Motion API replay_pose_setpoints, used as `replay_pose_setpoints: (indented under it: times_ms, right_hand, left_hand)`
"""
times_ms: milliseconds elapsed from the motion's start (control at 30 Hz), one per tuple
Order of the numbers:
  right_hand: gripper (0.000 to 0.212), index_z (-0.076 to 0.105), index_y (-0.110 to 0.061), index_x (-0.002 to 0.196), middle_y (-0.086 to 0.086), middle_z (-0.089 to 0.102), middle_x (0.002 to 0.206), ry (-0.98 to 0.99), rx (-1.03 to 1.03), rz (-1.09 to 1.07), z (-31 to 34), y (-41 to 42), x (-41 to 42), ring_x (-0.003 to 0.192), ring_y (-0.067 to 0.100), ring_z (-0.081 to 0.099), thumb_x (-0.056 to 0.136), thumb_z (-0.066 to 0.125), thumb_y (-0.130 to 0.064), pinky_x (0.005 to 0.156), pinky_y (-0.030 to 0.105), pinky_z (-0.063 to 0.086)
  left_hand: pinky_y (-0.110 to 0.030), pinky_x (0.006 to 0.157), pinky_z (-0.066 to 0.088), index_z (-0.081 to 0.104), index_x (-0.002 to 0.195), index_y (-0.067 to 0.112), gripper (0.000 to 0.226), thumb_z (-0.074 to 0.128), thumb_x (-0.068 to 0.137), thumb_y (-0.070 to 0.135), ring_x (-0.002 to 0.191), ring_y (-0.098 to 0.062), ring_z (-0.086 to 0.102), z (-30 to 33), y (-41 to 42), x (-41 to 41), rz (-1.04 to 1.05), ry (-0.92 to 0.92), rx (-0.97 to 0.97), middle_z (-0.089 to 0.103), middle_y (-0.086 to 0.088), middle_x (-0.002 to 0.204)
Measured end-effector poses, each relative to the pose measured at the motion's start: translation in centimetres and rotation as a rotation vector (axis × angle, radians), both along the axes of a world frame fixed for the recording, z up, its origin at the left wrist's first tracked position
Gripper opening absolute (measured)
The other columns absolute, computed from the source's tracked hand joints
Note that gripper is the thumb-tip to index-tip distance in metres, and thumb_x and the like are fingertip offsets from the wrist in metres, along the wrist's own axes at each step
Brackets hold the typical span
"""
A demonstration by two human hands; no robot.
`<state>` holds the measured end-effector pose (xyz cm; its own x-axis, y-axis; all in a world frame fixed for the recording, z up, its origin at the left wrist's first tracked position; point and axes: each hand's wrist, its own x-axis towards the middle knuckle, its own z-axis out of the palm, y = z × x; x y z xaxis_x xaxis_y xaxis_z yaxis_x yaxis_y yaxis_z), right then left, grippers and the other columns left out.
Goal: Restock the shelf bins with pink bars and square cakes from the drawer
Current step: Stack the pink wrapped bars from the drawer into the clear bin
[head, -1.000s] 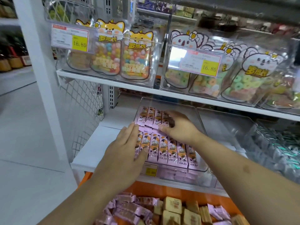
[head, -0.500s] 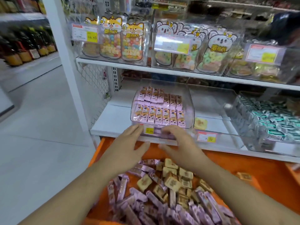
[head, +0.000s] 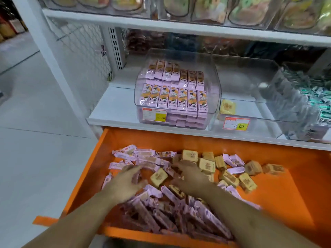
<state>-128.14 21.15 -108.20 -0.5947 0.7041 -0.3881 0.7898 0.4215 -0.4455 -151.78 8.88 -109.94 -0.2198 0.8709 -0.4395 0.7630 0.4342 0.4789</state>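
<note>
The orange drawer (head: 295, 199) stands pulled out below the shelf, holding a heap of pink bars (head: 172, 212) and several tan square cakes (head: 206, 165). My left hand (head: 125, 185) hovers low over the pink bars at the drawer's left, fingers spread and blurred. My right hand (head: 191, 178) lies among the bars and cakes at the middle; its fingertips are blurred, and I cannot tell whether it holds anything. On the shelf, a clear bin (head: 213, 97) holds neat rows of pink bars (head: 175, 97). The clear bin (head: 265, 104) to its right holds one square cake (head: 227, 106).
A third clear bin (head: 304, 104) with green-wrapped sweets stands at the right. The upper shelf (head: 179, 27) carries bagged candies. A white upright post (head: 59, 68) and wire mesh side bound the left. Pale floor (head: 35, 158) lies left of the drawer.
Both hands have left the pink-bar bin on the shelf and dropped down into the orange drawer. My view has tilted downward, showing more of the drawer.
</note>
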Motion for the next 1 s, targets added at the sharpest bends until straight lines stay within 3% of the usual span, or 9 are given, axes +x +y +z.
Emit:
replay_pose_setpoints:
  times_ms: [100,200,333,433,533,700,833,933,1000]
  right_hand:
    - [0.068,0.046,-0.029,0.154,0.0,0.046,0.158,-0.07,0.026,0.048,-3.1,1.7,-1.5,0.145,0.025,0.04,0.093,0.069,-0.046,0.119,0.034,0.033]
    - [0.075,0.038,-0.041,0.157,0.003,0.044,0.161,-0.171,0.06,0.094,-6.1,3.6,-2.9,0.147,0.031,0.036,0.088,0.066,-0.056,0.12,0.041,0.034]
    - [0.079,0.025,-0.048,0.158,0.008,0.036,0.165,-0.35,0.11,0.207,-8.9,5.1,-4.5,0.151,0.035,0.021,0.088,0.06,-0.059,0.121,0.049,0.026]
    - [0.072,0.03,-0.04,0.158,0.008,0.048,0.157,-0.429,0.145,0.264,-9.8,5.1,-5.4,0.15,0.032,0.031,0.094,0.06,-0.051,0.125,0.049,0.015]
    - [0.06,0.042,-0.033,0.149,0.006,0.063,0.14,-0.443,0.161,0.248,-10.2,4.9,-5.9,0.139,0.03,0.048,0.093,0.063,-0.042,0.125,0.047,0.015]
    - [0.062,0.043,-0.038,0.149,0.0,0.071,0.122,-0.252,0.231,0.182,-9.6,4.6,-4.8,0.119,0.027,0.062,0.091,0.064,-0.035,0.117,0.041,0.029]
    - [0.058,0.043,-0.043,0.148,-0.004,0.072,0.121,0.077,0.088,-0.017,-6.6,3.7,-3.0,0.105,0.024,0.07,0.094,0.065,-0.043,0.094,0.037,0.058]
    - [0.062,0.047,-0.046,0.146,-0.011,0.068,0.124,0.229,-0.015,-0.123,-2.5,2.9,-1.7,0.097,0.01,0.07,0.092,0.074,-0.034,0.08,0.026,0.061]
    - [0.068,0.046,-0.051,0.145,-0.016,0.065,0.115,0.271,-0.056,-0.138,0.3,2.4,-1.1,0.089,0.006,0.069,0.088,0.08,-0.032,0.075,0.027,0.063]
  left_hand:
    - [-0.037,0.113,0.042,0.032,0.158,0.047,0.075,0.062,0.092,0.066,0.141,-0.025,0.045,-3.3,1.4,-0.9,-0.034,-0.044,-0.098,0.044,-0.005,0.153]
    - [-0.032,0.1,0.046,0.039,0.156,0.043,0.068,0.065,0.095,0.058,0.128,-0.024,0.054,-5.1,3.1,-1.5,-0.089,-0.056,-0.102,0.057,-0.002,0.139]
    - [-0.032,0.11,0.04,0.045,0.154,0.031,0.066,0.072,0.095,0.044,0.143,-0.024,0.04,-7.4,4.8,-2.4,-0.139,-0.015,-0.102,0.053,0.001,0.147]
    - [-0.04,0.107,0.048,0.05,0.147,0.026,0.066,0.079,0.088,0.035,0.141,-0.028,0.035,-9.9,5.0,-3.1,-0.141,0.073,-0.155,0.052,-0.009,0.139]
    - [-0.036,0.097,0.052,0.057,0.129,0.027,0.044,0.068,0.088,0.013,0.12,-0.027,0.049,-11.0,5.0,-3.1,-0.128,0.111,-0.117,0.041,-0.008,0.131]
    - [-0.036,0.083,0.052,0.055,0.116,0.029,0.024,0.055,0.1,0.011,0.096,-0.031,0.06,-9.4,5.3,-2.5,-0.071,0.069,0.003,0.046,-0.01,0.121]
    - [-0.038,0.059,0.046,0.05,0.105,0.036,0.029,0.063,0.095,0.012,0.072,-0.025,0.062,-5.9,5.3,-2.1,0.041,-0.015,0.107,0.063,-0.002,0.08]
    - [-0.024,0.055,0.049,0.058,0.119,0.027,0.052,0.072,0.084,-0.009,0.065,-0.01,0.06,-2.3,5.5,-1.2,0.206,-0.387,0.09,0.062,0.002,0.078]
    - [-0.016,0.06,0.052,0.06,0.122,0.014,0.052,0.077,0.081,-0.013,0.074,-0.01,0.063,0.3,5.9,-0.3,0.294,-0.579,0.088,0.066,-0.004,0.09]
